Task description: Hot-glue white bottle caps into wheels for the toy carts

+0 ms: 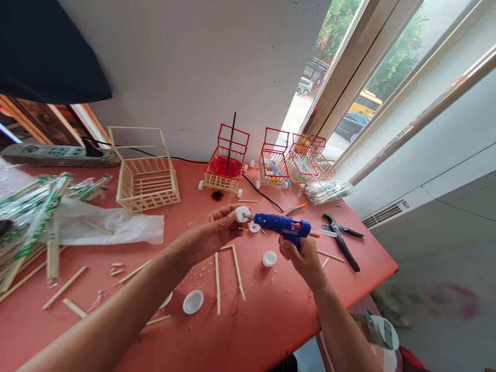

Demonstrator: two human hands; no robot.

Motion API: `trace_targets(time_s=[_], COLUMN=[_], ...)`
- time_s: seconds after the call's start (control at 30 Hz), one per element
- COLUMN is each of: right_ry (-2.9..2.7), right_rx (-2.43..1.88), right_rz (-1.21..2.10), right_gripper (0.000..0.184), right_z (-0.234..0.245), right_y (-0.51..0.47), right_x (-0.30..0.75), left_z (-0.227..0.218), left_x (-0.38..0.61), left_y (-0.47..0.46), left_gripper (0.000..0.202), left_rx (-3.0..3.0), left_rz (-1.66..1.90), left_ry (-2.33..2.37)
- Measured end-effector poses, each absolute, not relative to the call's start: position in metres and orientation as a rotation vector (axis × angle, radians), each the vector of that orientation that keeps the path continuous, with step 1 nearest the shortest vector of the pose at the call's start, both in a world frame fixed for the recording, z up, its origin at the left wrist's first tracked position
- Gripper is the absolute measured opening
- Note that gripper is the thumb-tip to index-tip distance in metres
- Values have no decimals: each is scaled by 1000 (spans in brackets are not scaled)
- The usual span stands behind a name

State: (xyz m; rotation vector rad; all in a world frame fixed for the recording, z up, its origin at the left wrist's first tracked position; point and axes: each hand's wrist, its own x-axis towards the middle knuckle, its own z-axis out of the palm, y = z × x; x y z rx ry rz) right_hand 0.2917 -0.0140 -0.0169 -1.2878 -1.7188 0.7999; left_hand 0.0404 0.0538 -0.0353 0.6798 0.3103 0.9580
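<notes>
Head view: I see both hands meeting over the red table (271, 320), near the middle of the frame.
Left hand (215, 232): the fingers pinch a white cap (242, 214) by its rim, with its flat face toward 3 o'clock.
Right hand (300, 253): closed around the grip of the blue glue gun (284, 226).
Gun axis: the long axis lies from 9 to 3 o'clock; the nozzle points to 9 o'clock and, as far as I can tell, its tip touches the cap.
Done: I judge the red carts (227, 168) at 12 o'clock finished, wheels on.
Left: the bare stick frame (145, 178) at 10 o'clock has no wheels; loose caps (192, 301) lie at 6 o'clock.
</notes>
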Motion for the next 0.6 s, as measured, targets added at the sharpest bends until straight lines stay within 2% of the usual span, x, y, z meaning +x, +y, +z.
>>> trace_targets(time_s=[0.6], right_ry=[-1681], right_rx=[-1325], right_rz=[811], right_gripper=[50], right_z=[-14], right_y=[-13], right_x=[291], left_z=[-36], left_x=[41], left_y=[54], left_gripper=[32], left_rx=[680], left_rz=[962], left_ry=[290])
